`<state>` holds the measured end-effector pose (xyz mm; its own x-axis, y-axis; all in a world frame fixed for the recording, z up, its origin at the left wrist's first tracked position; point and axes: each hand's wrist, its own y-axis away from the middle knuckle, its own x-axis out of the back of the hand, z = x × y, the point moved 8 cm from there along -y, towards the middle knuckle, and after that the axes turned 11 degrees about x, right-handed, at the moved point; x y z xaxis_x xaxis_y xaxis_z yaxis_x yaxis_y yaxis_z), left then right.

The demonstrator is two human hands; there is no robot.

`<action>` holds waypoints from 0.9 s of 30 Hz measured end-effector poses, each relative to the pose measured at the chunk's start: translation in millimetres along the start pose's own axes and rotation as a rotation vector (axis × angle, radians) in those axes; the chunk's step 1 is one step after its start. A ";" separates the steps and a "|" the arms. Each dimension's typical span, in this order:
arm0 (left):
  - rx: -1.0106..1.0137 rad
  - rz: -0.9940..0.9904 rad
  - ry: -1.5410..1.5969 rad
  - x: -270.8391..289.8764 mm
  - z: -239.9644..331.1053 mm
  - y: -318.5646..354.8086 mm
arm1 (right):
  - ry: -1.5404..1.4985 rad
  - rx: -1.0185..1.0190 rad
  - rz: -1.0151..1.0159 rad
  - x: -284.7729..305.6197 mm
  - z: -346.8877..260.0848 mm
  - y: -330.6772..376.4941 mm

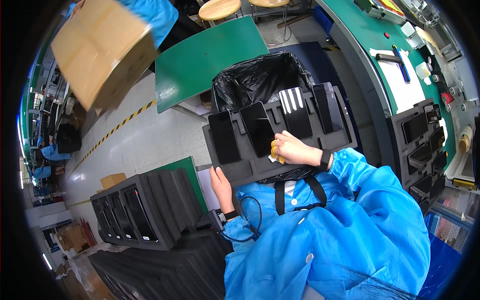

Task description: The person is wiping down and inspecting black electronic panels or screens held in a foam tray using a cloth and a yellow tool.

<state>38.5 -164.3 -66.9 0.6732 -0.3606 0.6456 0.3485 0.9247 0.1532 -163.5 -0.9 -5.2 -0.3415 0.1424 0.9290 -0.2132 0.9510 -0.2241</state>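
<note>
In front of me is a dark grey foam tray (240,172) with a row of several smartphones in its slots. Its left front corner is gripped by my left hand (221,189). Yellow finger cots (276,151) cover fingertips of my right hand (296,150), which is closed over the tray's front part. A scrap of white shows under those fingers, too small to make out. Nearest to this hand is a black smartphone (257,129). To its right lies a smartphone reflecting white light stripes (295,112), and a dark smartphone (327,108) sits at the right end.
Behind the tray stands a bin lined with a black bag (260,75), by a green table (210,55). Stacked foam trays (170,200) with phones are at left; another phone tray (420,150) leans at right beside a green workbench (350,20). A person carries a cardboard box (100,45).
</note>
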 end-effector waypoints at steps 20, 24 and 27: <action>-0.018 0.004 0.052 -0.6 -2.2 0.8 | -0.319 -0.096 0.086 10.0 -17.1 -12.3; -0.019 -0.002 0.060 0.2 0.4 0.9 | -0.418 -0.270 0.210 47.0 3.5 26.1; 0.018 -0.030 0.068 -1.8 -4.5 -0.4 | -0.516 -0.527 0.400 63.9 25.5 51.9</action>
<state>40.1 -164.7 -71.5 0.7054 -0.3955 0.5882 0.3581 0.9150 0.1858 -219.7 50.5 35.0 -0.7037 0.4749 0.5284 0.4253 0.8774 -0.2222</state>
